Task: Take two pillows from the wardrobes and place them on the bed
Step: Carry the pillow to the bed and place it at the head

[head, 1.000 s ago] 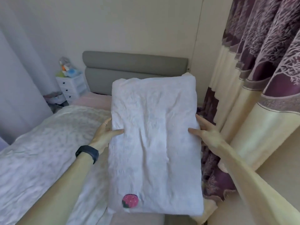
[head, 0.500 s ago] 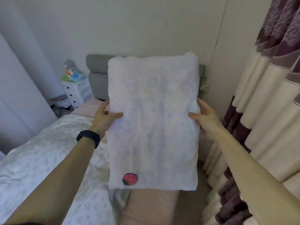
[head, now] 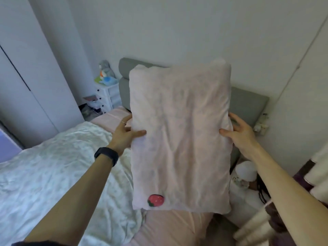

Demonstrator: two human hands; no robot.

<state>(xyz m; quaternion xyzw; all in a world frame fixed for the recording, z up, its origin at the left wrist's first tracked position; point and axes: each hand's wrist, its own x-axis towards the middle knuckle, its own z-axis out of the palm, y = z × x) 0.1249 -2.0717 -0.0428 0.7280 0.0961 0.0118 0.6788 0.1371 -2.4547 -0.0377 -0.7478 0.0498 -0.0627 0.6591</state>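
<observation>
Pillow [head: 181, 139]: pale pink, rumpled cover, long side upright, centre of the frame; held in the air over the pink-sheeted head end of the bed [head: 170, 228]. Strawberry motif [head: 155, 200] near its lower left corner.

Left hand [head: 125, 134]: clasps the pillow's left edge at mid height, thumb across the front face, fingers behind; ring on one finger. Black wristband [head: 106, 155] on that wrist.

Right hand [head: 239, 132]: clasps the right edge at about the same height, thumb on the front, remaining fingers spread partly open behind the edge.

Bed: fills lower left and lower centre. White crumpled duvet [head: 53, 174] across the left part; pink sheet bare at lower centre and by the headboard.

Headboard [head: 248, 105]: grey, padded, against the wall, partly hidden behind the pillow.

Small white drawer unit [head: 106, 96]: left of the headboard, upper-left centre; soft toys [head: 106, 73] on top.

Curtain [head: 316, 174]: cream and maroon, right edge of the frame.

White round-topped object [head: 245, 170]: right of the pillow, beside the bed; identity unclear.
</observation>
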